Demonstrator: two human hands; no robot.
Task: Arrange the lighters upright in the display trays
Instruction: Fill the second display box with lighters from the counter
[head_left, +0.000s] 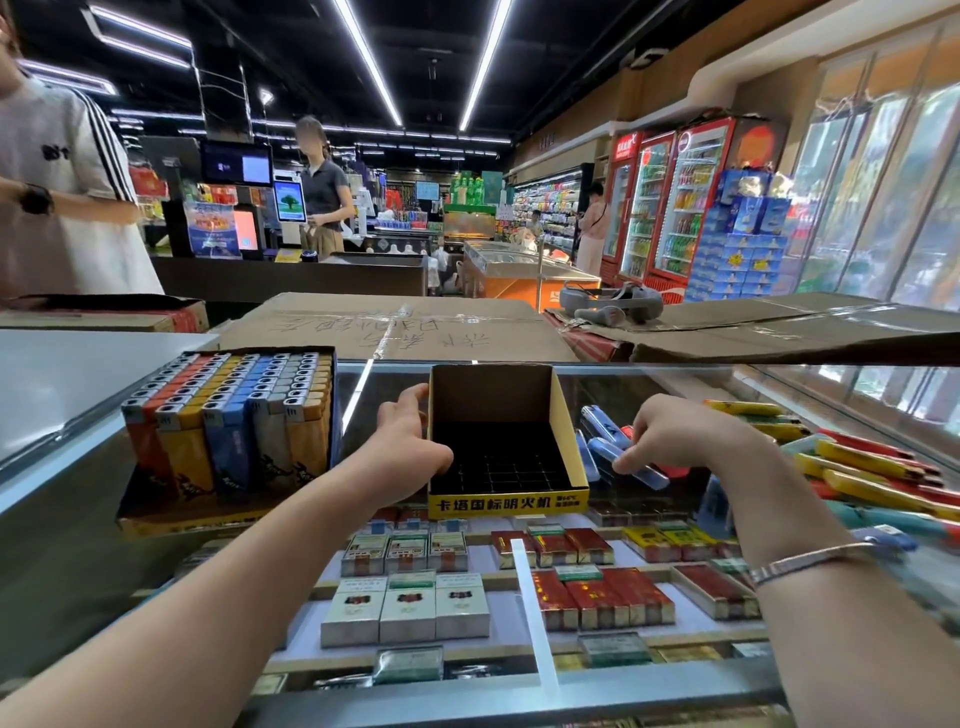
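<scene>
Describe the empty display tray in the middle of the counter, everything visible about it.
The empty display tray is a cardboard box, yellow outside with black Chinese lettering on its low front lip and plain brown inside its tall back wall. A black grid of small cells, all unfilled, covers its floor. It stands upright on the glass counter, right of the full tray. The left hand touches its left wall.

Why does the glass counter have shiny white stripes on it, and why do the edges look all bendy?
In the head view, the stripes on the glass counter are reflections of the long ceiling lights; the wide-angle lens curves the edges, so the fridges lean; the empty tray is dark inside, the left hand and right hand look sharp, and one face far off is blurred.
</scene>
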